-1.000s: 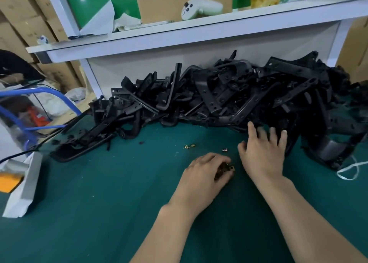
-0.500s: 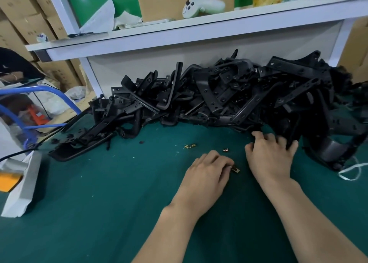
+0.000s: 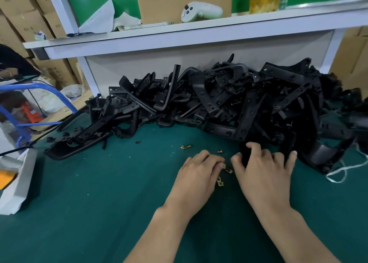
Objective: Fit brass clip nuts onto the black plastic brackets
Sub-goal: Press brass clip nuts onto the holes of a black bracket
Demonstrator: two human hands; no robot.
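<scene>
Right hand (image 3: 262, 175) has curled onto a black bracket (image 3: 244, 153) — left hand (image 3: 199, 175), grip unclear, covers brass clip nuts (image 3: 228, 170) on green bench (image 3: 99, 203).

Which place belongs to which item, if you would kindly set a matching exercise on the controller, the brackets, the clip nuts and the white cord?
1 white controller
2 black brackets
3 brass clip nuts
4 white cord

A on the green mat, between left hand and right hand
B far right of the mat
C on the white shelf
D heaped against the back panel

Pairs: 1-C, 2-D, 3-A, 4-B
</scene>
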